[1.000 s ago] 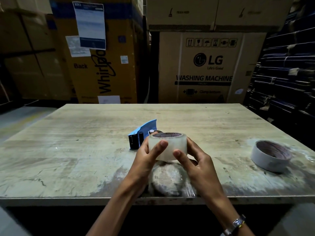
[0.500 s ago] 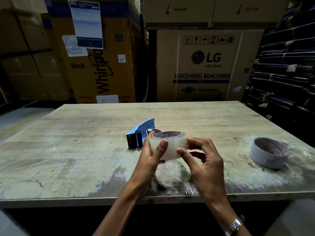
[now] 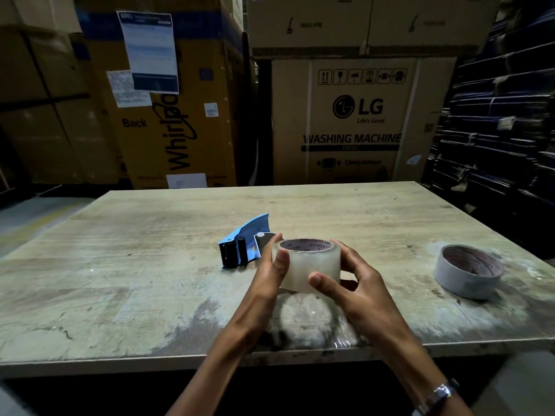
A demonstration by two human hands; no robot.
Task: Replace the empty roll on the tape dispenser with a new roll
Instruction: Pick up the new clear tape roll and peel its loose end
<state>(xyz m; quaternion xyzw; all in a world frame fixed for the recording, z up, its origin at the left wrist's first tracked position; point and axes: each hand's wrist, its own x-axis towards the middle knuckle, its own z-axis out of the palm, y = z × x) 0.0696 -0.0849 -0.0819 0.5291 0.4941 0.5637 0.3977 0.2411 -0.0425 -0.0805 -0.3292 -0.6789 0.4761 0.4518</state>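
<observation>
While both hands, left (image 3: 267, 273) and right (image 3: 350, 288), are gripping the roll (image 3: 306, 265) above the table (image 3: 120, 265) near the dispenser (image 3: 243, 244), it is looking light, stiff, slick; rim-holding suits.

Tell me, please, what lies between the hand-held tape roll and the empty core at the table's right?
Only bare, scuffed table separates the tape roll from the empty core, in the head view.

- The left hand (image 3: 267, 277) reaches in from below, forearm bare, its thumb laid on the near face of the new tape roll (image 3: 306, 265) and its fingers wrapped round the far left side.
- The right hand (image 3: 357, 289) mirrors this grip from the right, thumb on the roll's near face, fingers curled behind.
- A metal watch (image 3: 440, 393) sits on the right wrist.
</observation>
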